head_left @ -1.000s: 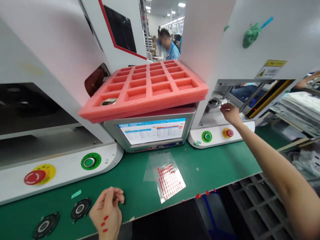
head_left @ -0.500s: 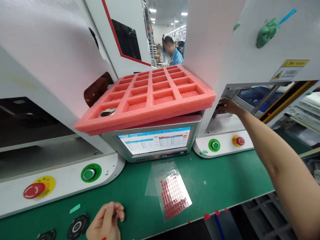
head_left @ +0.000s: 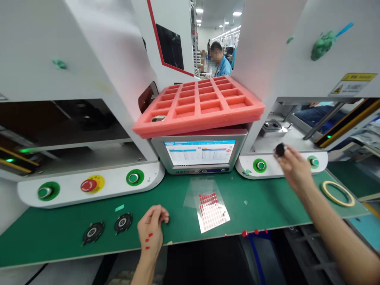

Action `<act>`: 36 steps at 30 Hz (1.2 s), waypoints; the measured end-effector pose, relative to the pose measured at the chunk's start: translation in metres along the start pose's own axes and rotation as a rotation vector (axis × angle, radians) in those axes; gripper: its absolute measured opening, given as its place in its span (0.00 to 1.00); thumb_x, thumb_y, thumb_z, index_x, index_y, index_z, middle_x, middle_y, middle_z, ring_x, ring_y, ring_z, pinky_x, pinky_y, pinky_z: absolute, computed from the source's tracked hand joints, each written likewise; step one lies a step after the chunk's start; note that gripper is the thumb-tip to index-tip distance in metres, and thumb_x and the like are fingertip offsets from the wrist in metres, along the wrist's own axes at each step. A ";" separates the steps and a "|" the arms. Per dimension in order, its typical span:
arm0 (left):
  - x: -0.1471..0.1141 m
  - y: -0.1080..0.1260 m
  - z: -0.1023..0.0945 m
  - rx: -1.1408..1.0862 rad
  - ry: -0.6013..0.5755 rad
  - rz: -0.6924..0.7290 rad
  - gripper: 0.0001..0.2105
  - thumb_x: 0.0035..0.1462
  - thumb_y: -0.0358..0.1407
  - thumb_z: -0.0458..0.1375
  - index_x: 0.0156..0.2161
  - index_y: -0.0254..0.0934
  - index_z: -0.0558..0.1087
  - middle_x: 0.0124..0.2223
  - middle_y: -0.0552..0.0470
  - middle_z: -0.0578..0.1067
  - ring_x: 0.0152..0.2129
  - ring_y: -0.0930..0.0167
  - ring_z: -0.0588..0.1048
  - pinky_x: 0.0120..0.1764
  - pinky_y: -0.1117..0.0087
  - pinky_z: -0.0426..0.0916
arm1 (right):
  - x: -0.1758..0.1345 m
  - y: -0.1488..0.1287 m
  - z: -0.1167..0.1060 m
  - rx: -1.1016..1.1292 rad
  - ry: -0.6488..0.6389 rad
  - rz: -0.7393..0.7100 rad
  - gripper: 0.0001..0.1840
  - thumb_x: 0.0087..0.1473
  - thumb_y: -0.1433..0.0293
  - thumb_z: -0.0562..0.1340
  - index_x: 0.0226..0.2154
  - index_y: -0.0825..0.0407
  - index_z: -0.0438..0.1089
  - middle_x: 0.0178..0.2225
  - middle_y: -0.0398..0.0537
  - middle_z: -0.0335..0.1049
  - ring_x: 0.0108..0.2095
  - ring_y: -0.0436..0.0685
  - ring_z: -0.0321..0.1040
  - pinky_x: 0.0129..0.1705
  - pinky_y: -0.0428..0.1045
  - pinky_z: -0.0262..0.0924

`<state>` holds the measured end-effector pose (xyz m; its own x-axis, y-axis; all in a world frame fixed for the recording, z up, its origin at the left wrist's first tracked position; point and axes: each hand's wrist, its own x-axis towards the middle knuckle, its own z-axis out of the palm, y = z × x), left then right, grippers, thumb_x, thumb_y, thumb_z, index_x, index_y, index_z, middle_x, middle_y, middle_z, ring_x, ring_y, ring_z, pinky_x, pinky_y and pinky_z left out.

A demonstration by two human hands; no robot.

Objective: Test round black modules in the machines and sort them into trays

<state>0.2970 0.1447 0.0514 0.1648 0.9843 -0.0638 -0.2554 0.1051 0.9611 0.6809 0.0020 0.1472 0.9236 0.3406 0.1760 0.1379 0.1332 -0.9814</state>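
Observation:
My right hand (head_left: 295,168) is in front of the right machine, its fingers closed on a small black round part (head_left: 280,150). Behind it, a metal fixture (head_left: 271,127) sits in that machine's opening. My left hand (head_left: 152,226) rests at the bench's front edge with fingers curled; nothing shows between them. Several small red pieces (head_left: 147,240) stick to the back of this hand and wrist. To its left lie two black round speakers (head_left: 123,223) (head_left: 93,232). On its right is a clear sheet (head_left: 212,213) with rows of small red stickers.
A pink foam tray (head_left: 192,126) with a shiny round part (head_left: 158,118) in one pocket rests on the monitor (head_left: 200,154). Machines with green buttons (head_left: 133,178) and a red stop button (head_left: 88,185) flank it. A tape roll (head_left: 337,193) lies at right. A person (head_left: 221,63) is behind.
My right hand has come out of the right machine's opening toward me with the black part, leaving the fixture in view. My left hand stays curled on the bench. The camera view has shifted left.

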 end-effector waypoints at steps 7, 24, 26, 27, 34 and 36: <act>-0.105 0.016 0.059 -0.351 -0.626 -0.700 0.25 0.51 0.54 0.64 0.39 0.30 0.79 0.34 0.41 0.80 0.31 0.68 0.79 0.38 0.69 0.74 | -0.230 0.022 0.041 0.358 -0.402 0.231 0.20 0.48 0.60 0.72 0.44 0.47 0.73 0.47 0.53 0.77 0.50 0.62 0.74 0.54 0.58 0.68; -0.148 0.076 0.012 0.475 -0.270 0.512 0.06 0.58 0.30 0.63 0.41 0.38 0.79 0.34 0.53 0.78 0.30 0.76 0.75 0.34 0.79 0.71 | -0.282 -0.032 0.043 0.241 -0.675 -0.295 0.22 0.52 0.86 0.64 0.44 0.47 0.72 0.40 0.45 0.76 0.44 0.53 0.75 0.49 0.51 0.71; -0.148 0.082 0.009 0.578 -0.285 0.631 0.06 0.59 0.29 0.63 0.42 0.37 0.78 0.34 0.53 0.77 0.29 0.77 0.75 0.33 0.79 0.70 | -0.279 -0.037 0.042 0.192 -0.703 -0.409 0.23 0.50 0.89 0.64 0.43 0.49 0.72 0.38 0.46 0.76 0.43 0.54 0.75 0.48 0.52 0.71; -0.149 0.084 0.008 0.609 -0.296 0.668 0.06 0.59 0.29 0.62 0.42 0.37 0.78 0.34 0.53 0.77 0.28 0.77 0.75 0.32 0.79 0.70 | -0.277 -0.039 0.041 0.171 -0.723 -0.461 0.23 0.49 0.89 0.64 0.43 0.50 0.73 0.38 0.46 0.76 0.42 0.54 0.75 0.47 0.53 0.72; -0.147 0.093 0.001 0.707 -0.436 0.804 0.09 0.61 0.27 0.60 0.47 0.35 0.75 0.37 0.51 0.78 0.34 0.77 0.74 0.38 0.78 0.71 | -0.269 -0.057 0.034 0.017 -0.816 -0.640 0.21 0.48 0.89 0.65 0.40 0.51 0.74 0.36 0.47 0.77 0.38 0.55 0.76 0.39 0.52 0.74; -0.147 0.093 -0.002 0.716 -0.460 0.827 0.11 0.61 0.26 0.60 0.49 0.35 0.74 0.39 0.51 0.78 0.36 0.76 0.74 0.39 0.77 0.71 | -0.267 -0.061 0.033 -0.001 -0.827 -0.666 0.20 0.48 0.89 0.64 0.39 0.51 0.74 0.34 0.46 0.77 0.36 0.55 0.76 0.36 0.51 0.73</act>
<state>0.2466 0.0100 0.1498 0.5641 0.5570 0.6096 0.1217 -0.7863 0.6058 0.4142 -0.0658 0.1625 0.1313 0.7262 0.6748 0.5268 0.5255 -0.6681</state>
